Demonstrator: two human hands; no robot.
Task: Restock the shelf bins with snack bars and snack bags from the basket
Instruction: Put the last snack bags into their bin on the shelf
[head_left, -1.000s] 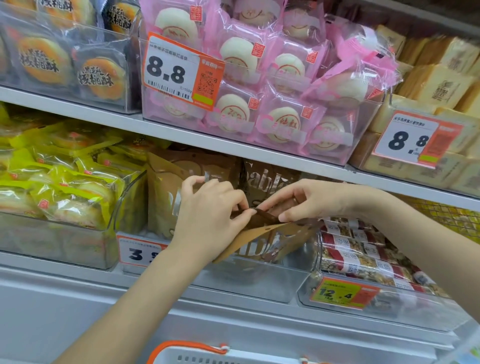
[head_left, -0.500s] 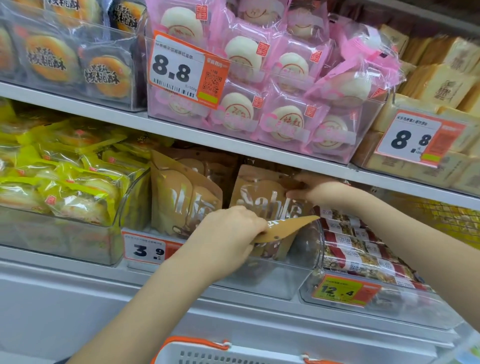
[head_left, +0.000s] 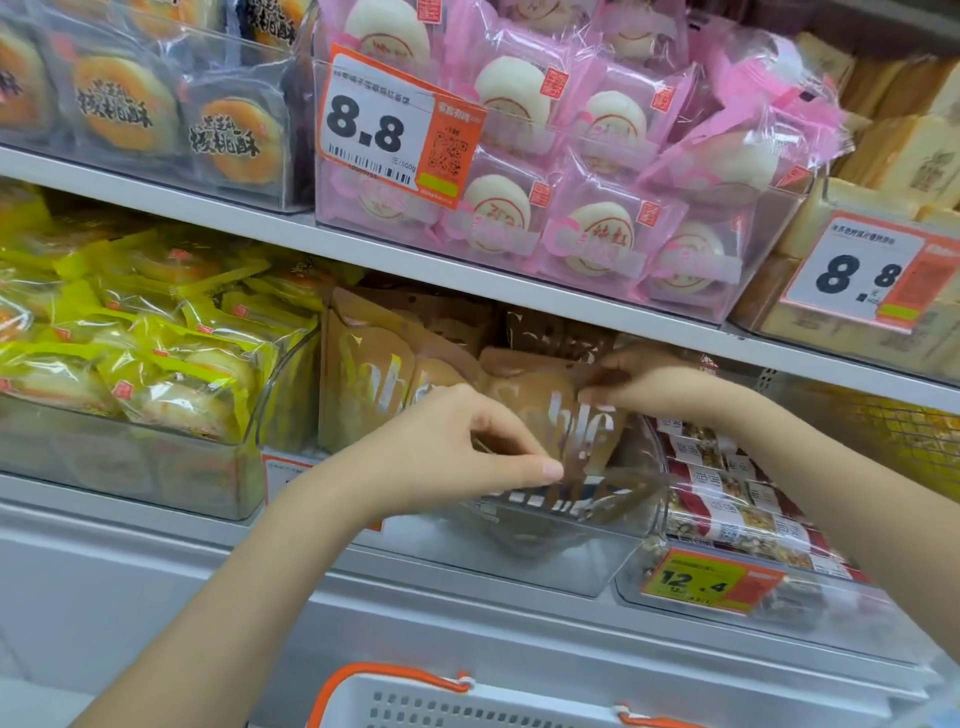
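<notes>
- The left hand (head_left: 457, 447) now pinches the lower edge of a brown snack bag (head_left: 558, 426) with "Sable" in white letters. Half a second ago the same hand held a flat brown bag by its edge, lower down, in front of the bin.
- The right hand (head_left: 649, 384) has slid down from the bag's top corner. Its curled fingers (head_left: 597, 395) now pinch the bag's upper right edge.
- The bag now stands nearly upright between the two hands, just behind the left fingertips and just under the right ones. It sits inside the clear bin (head_left: 519, 551), beside the other brown bags (head_left: 363, 384) to the left of the left fingers.
- A second brown bag (head_left: 613, 499) lies low in the bin, just below the left thumb. I cannot tell if any finger touches it.
- This looks like tidying: the bag is in the bin, and the hands are making it stand straight with the front showing.
- The nut bars (head_left: 727, 499) lie in the next bin, just under the right wrist.
- The white basket (head_left: 467, 701) with orange handles is well below both hands. What is inside is hidden, so I cannot tell how much is left to put away.
</notes>
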